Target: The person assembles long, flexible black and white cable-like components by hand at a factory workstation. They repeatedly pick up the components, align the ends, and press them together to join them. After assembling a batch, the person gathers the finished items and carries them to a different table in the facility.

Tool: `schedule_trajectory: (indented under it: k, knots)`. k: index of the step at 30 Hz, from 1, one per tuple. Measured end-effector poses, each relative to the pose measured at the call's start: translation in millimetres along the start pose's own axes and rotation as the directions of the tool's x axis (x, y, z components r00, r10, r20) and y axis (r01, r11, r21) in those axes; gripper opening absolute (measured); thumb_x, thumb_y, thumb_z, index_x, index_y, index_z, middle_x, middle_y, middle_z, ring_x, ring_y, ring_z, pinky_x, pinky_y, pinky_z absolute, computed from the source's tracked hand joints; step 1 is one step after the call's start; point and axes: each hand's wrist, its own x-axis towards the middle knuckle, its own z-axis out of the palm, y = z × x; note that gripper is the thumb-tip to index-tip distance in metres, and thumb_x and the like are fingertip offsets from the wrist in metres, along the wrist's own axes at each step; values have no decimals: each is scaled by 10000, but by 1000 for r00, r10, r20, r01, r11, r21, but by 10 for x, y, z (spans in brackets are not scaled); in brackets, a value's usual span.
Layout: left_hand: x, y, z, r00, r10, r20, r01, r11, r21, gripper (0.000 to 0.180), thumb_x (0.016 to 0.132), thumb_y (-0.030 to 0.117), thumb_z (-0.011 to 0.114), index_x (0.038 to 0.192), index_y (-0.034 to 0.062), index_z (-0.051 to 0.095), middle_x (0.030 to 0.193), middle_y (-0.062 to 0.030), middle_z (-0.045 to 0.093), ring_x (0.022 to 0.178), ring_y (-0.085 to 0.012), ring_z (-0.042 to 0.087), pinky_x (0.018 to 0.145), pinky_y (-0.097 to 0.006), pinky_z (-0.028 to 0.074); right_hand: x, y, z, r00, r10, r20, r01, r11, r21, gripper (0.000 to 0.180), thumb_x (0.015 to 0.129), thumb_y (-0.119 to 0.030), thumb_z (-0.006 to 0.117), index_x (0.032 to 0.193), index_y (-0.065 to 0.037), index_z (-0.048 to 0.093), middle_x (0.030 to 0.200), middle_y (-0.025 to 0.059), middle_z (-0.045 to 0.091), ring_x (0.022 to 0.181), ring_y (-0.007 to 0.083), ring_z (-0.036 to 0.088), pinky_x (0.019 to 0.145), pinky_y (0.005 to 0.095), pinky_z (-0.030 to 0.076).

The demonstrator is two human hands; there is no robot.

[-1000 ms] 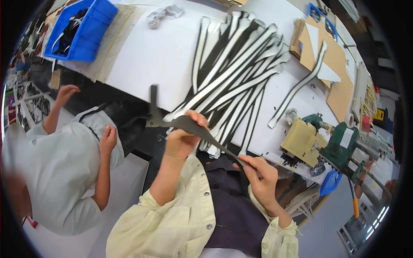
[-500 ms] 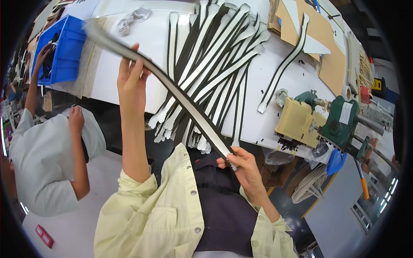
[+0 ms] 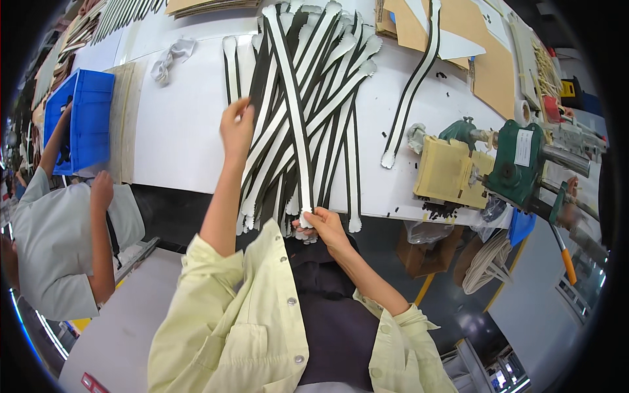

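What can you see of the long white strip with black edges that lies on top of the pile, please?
The long white strip with black edges is narrow and flat, apparently of flexible sheet material, with a rounded, scalloped far end. It lies nearly straight across the top of the crossed pile of similar black-and-white strips on the white table, running from the far side to the near table edge. The right hand pinches its near end; the left hand rests on the pile to its left.

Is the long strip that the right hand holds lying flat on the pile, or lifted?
Lying flat. The strip rests along the pile; the right hand pinches its near end.
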Motion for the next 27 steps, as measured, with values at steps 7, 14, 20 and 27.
schedule_trajectory:
  k: [7, 14, 20, 27]
  knots:
    - [-531, -963, -619, 970, -197, -146, 217, 966, 139, 319, 889, 213, 624, 1142, 19, 611, 1093, -127, 580, 943, -224, 591, 824, -341, 486, 106, 172, -17, 998, 65, 6, -65, 998, -28, 264, 957, -241, 553, 995, 17, 598, 926, 125, 700, 755, 117, 668, 639, 203, 500]
    - [-334, -999, -303, 995, -83, -57, 91, 984, 153, 423, 855, 254, 678, 1179, 1, 578, 975, -139, 606, 819, -224, 607, 742, -344, 495, -17, 87, -30, 984, -174, 21, 106, 494, -863, 328, 880, -339, 605, 825, -22, 671, 726, 134, 682, 638, 260, 659, 598, 337, 495]
    - [-347, -976, -182, 992, -123, -20, 123, 946, 299, 407, 847, 251, 674, 1132, -29, 595, 944, -160, 647, 829, -242, 613, 781, -346, 483, 380, -450, -725, 619, -692, -370, 209, 600, -772, 227, 864, -205, 629, 974, -8, 652, 867, 117, 649, 793, 225, 623, 713, 337, 480]
    - [-360, -654, -67, 966, -249, 67, 225, 942, 249, 412, 891, 371, 597, 845, -39, 583, 752, -223, 600, 729, -364, 575, 689, -424, 453, 1017, -558, -823, 639, -525, -562, 198, 818, -539, 365, 852, -198, 659, 1096, 65, 594, 855, 79, 629, 755, 119, 575, 692, 239, 460]
